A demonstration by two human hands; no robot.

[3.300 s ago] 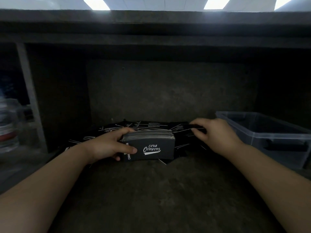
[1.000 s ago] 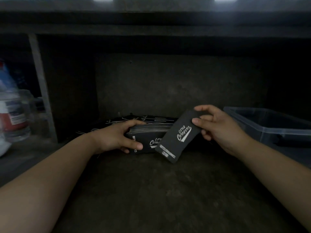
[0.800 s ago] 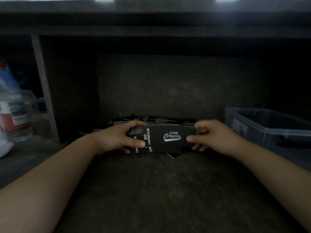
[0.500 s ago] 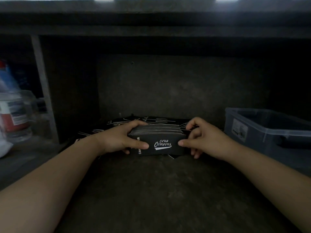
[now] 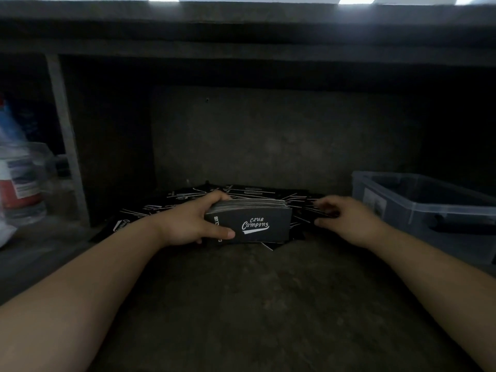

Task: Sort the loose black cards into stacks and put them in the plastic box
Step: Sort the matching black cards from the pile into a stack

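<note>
Our right hand [image 5: 346, 221] has left the stack [image 5: 257, 224]. Its fingers are now half-curled over the loose cards [image 5: 241, 190] at the stack's 3 o'clock, too blurred to tell if one is pinched. We judge another pickup is starting. Left hand [image 5: 193, 224] grips the stack's 9 o'clock end. Front card reads "Club Camping". Plastic box [image 5: 429, 208] sits further toward 3.

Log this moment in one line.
left hand: grips stack | right hand: over loose cards, blurred, grip unclear | box: right of hands, untouched
</note>
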